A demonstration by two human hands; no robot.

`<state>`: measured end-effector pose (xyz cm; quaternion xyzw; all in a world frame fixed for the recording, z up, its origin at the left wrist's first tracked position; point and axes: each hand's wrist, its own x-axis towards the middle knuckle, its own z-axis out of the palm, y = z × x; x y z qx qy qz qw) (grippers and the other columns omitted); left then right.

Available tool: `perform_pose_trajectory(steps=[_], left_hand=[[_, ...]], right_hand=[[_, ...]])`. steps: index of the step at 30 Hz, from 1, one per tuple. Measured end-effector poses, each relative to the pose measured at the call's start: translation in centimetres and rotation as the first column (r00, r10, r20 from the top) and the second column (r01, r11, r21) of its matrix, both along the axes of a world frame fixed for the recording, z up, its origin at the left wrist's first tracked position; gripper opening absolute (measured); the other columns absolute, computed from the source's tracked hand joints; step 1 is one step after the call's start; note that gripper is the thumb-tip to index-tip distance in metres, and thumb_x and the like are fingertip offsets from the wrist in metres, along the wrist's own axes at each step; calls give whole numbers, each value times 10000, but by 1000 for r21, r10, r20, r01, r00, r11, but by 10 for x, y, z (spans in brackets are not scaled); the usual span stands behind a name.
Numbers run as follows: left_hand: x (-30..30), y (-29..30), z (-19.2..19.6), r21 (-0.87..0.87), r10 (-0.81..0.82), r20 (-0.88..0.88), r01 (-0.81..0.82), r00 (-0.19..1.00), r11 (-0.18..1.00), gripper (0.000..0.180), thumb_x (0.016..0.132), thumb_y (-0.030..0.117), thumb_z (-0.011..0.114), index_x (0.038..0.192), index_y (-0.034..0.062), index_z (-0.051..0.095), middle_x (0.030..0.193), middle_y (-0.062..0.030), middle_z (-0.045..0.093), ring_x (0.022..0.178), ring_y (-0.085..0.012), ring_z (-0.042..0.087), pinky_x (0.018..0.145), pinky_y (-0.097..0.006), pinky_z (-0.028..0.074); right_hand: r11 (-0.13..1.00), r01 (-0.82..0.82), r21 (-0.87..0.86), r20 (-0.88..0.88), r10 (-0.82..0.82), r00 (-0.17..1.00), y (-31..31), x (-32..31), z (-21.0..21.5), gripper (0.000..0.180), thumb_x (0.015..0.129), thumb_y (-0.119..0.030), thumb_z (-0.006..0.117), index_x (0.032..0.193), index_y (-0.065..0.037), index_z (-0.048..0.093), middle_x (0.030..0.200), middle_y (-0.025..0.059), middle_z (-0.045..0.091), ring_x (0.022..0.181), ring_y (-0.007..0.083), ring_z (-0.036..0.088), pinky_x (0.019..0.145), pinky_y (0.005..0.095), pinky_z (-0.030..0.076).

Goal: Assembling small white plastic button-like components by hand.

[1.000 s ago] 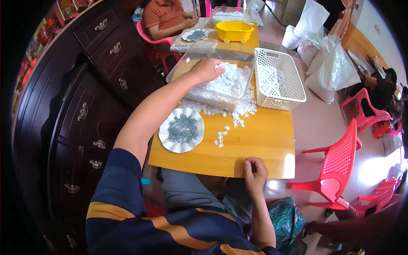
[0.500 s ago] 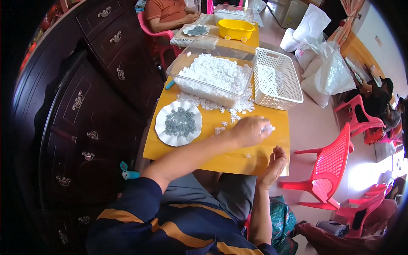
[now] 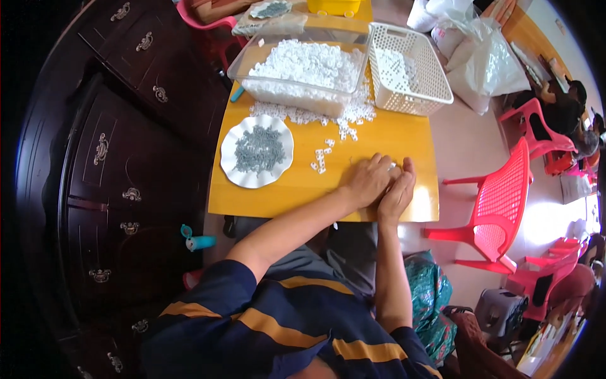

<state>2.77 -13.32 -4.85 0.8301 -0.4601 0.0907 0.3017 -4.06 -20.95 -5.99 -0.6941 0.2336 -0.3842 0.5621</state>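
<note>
My left hand (image 3: 366,181) and my right hand (image 3: 399,188) meet over the near right part of the table (image 3: 271,203). Between their fingertips a bit of a small white plastic piece (image 3: 392,165) shows. The left fingers are bent around it; the right fingers curl up against the left hand, and what they hold is hidden. Several loose white pieces with holes (image 3: 320,156) lie left of the hands. Further left is a white wavy-edged plate (image 3: 228,151) with a heap of thin grey pieces (image 3: 260,149).
A clear plastic bin (image 3: 297,96) heaped with white pieces stands at the back, amid scattered ones. Beside it is a white perforated basket (image 3: 413,103). A pink-red chair (image 3: 502,196) stands to the right, dark drawers (image 3: 113,189) to the left. Another person sits across the table.
My left hand has come down and right-to-centre, carrying the white piece to my right hand; the two now touch. The view has tilted downward, so the table things sit higher.
</note>
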Motion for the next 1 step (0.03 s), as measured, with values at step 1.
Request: perform_pose_trajectory(steps=[1], left_hand=[[1, 1, -4, 1, 22, -48, -22, 999, 1000, 280, 941, 275, 573, 1188, 141, 569, 1112, -135, 623, 1101, -358, 614, 799, -447, 547]], right_hand=[[998, -31, 55, 4, 30, 1000, 4, -2, 4, 559, 1090, -382, 373, 1422, 57, 469, 1420, 238, 528, 1300, 308, 521, 1104, 373, 382]])
